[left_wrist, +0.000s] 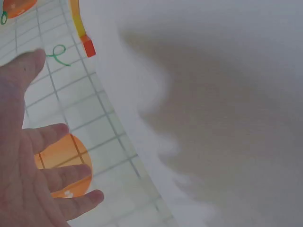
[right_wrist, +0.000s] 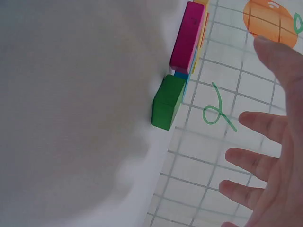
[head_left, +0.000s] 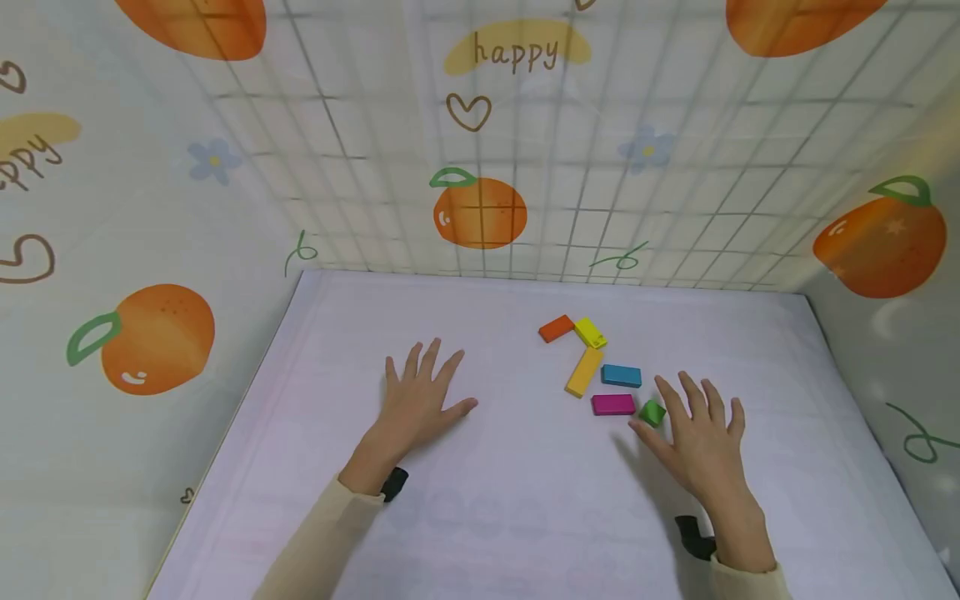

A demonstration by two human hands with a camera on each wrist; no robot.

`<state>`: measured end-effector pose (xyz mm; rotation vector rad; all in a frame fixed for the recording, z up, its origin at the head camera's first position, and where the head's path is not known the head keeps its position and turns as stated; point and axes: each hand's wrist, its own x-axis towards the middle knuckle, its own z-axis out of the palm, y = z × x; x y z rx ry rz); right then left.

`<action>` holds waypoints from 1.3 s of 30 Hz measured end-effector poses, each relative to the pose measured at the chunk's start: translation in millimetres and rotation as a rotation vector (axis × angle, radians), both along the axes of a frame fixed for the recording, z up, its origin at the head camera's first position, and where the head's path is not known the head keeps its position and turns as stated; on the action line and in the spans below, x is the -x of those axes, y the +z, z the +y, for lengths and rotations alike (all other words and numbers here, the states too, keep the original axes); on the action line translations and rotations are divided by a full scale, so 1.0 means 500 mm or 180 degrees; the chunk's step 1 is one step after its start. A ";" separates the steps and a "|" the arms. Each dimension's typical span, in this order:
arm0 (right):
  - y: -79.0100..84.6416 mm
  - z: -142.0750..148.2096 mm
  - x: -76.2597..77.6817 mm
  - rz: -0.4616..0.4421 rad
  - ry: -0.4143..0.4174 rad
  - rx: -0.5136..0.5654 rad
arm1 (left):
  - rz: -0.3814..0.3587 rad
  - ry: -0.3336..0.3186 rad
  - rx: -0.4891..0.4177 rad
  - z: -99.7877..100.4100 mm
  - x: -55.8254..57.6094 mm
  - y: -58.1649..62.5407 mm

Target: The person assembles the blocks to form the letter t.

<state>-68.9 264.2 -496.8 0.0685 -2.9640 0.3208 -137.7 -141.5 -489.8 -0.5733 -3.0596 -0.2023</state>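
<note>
My left hand (head_left: 417,402) hovers over the left half of the white table with spread fingers and holds nothing. On the right, my right hand (head_left: 703,443) is spread just beside a small green block (head_left: 652,413), thumb and fingers apart from it. Left of the green block lies a magenta block (head_left: 613,405), with a blue block (head_left: 621,376) behind it. A long orange-yellow block (head_left: 584,372) slants towards a bright yellow block (head_left: 590,332). An orange-red block (head_left: 557,328) lies farthest back. In the right wrist view the green block (right_wrist: 168,102) stands nearest.
The white tabletop (head_left: 495,500) ends at a back wall cloth (head_left: 375,208) printed with oranges and grid lines. Side cloths (head_left: 45,467) rise at left and right. Black straps (head_left: 695,537) sit at both wrists.
</note>
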 end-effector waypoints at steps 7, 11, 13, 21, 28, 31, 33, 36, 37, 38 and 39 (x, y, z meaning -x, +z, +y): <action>-0.002 -0.001 0.010 0.0033 0.0049 0.0097 | 0.0029 -0.0082 -0.0002 0.033 0.038 0.007; -0.005 -0.001 0.016 0.0033 0.0101 0.0147 | -0.0033 -0.0091 -0.0074 0.052 0.063 0.005; -0.005 -0.002 0.019 0.0033 0.0126 0.0183 | -0.0066 -0.0090 -0.0119 0.061 0.076 0.003; -0.004 -0.001 0.031 0.0099 0.0286 0.0374 | -0.0157 -0.0165 -0.0258 0.102 0.118 -0.006; -0.011 -0.002 0.043 0.0150 0.0422 0.0660 | -0.0257 -0.0157 -0.0319 0.134 0.140 -0.016; -0.012 -0.002 0.044 0.0117 0.0414 0.0759 | -0.0349 -0.0171 -0.0348 0.148 0.148 -0.019; -0.015 -0.001 0.045 0.0121 0.0437 0.0809 | -0.0412 -0.0172 -0.0366 0.159 0.154 -0.020; -0.019 0.000 0.049 0.0090 0.0467 0.0850 | -0.0461 -0.0166 -0.0391 0.178 0.164 -0.021; -0.020 0.000 0.050 0.0080 0.0476 0.0859 | -0.0462 -0.0167 -0.0414 0.185 0.169 -0.022; -0.021 0.000 0.052 0.0070 0.0487 0.0874 | -0.0458 -0.0172 -0.0424 0.191 0.173 -0.022; -0.021 0.000 0.053 0.0047 0.0486 0.0886 | -0.0462 -0.0177 -0.0446 0.198 0.177 -0.023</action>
